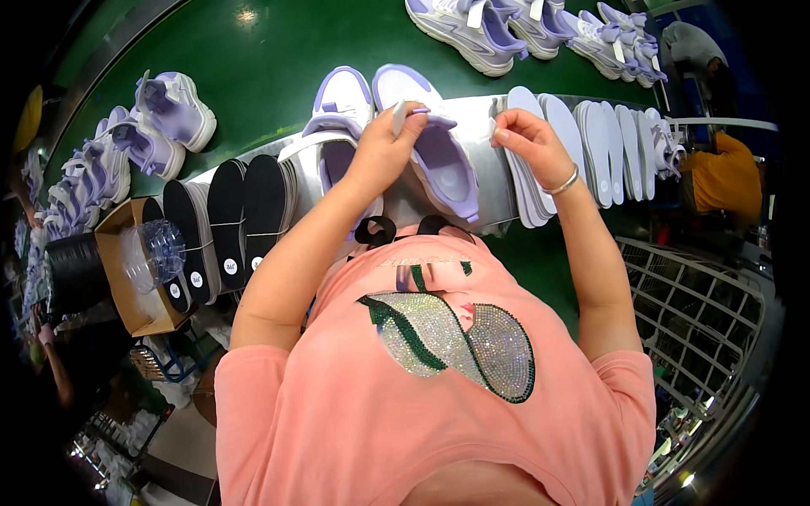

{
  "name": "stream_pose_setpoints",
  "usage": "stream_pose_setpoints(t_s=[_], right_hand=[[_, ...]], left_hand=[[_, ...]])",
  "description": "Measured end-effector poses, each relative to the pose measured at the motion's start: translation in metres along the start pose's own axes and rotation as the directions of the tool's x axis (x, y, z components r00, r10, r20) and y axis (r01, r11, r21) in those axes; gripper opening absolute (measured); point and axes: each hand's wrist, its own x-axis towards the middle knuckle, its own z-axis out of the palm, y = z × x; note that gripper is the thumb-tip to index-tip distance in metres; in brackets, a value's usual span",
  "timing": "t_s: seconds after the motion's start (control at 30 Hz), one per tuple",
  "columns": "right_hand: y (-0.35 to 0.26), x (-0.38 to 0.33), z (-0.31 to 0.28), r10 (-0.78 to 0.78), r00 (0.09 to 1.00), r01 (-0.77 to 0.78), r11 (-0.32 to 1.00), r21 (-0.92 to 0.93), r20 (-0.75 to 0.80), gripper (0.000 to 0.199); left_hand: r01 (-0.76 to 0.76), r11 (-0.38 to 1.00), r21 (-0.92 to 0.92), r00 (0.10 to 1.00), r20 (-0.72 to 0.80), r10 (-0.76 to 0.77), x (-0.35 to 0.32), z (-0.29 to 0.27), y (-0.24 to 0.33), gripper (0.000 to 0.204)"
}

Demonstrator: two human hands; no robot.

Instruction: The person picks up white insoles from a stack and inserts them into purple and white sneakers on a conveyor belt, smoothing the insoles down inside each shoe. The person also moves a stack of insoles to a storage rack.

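Two white and lilac sneakers stand side by side in front of me, toes pointing away. My left hand (pixel 390 145) is closed at the opening of the right-hand sneaker (pixel 447 175), pinching its white strap (pixel 399 118). The left-hand sneaker (pixel 344 91) is partly hidden behind that forearm, and its own white strap (pixel 314 143) sticks out to the left. To the right, my right hand (pixel 537 145) is raised beside a stack of white insoles (pixel 525 181). Its thumb and fingertips are pressed together, with something small and whitish at the tips that I cannot make out.
Black-topped insoles (pixel 226 219) stand in tied bundles on the left, beside a cardboard box (pixel 126 291) holding clear plastic. More sneakers line the green surface (pixel 261 67) at left and far right. A wire basket (pixel 692 320) sits at lower right. Another person's orange clothing (pixel 726 181) shows beyond.
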Motion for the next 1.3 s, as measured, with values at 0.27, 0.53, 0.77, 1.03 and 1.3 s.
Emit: stream_pose_setpoints(t_s=[0.27,0.53,0.77,1.03,1.3], right_hand=[[-0.006,-0.023,0.042,-0.152,0.971,0.116,0.974,-0.196,-0.182,0.007],[0.04,-0.02,0.013,-0.061,0.958,-0.03,0.95,-0.312,-0.278,0.026],[0.095,0.002,0.039,0.226,0.971,-0.237,0.915,-0.325,-0.072,0.052],[0.047,0.035,0.072,0.053,0.983,0.031,0.896,-0.442,0.176,0.042],[0.024,0.121,-0.055,-0.548,0.825,0.121,0.408,-0.905,-0.137,0.035]], left_hand=[[-0.383,0.915,0.129,0.921,0.137,0.366,-0.024,0.026,0.05,0.036],[-0.091,0.729,0.678,0.642,-0.52,0.564,-0.08,-0.134,0.046,0.016],[0.815,-0.044,0.578,0.389,-0.489,0.781,-0.165,-0.227,0.022,0.038],[0.192,0.491,0.85,0.981,-0.149,-0.126,-0.05,-0.029,0.01,0.087],[0.289,0.598,0.748,0.949,-0.308,-0.073,0.04,-0.089,-0.01,0.079]])
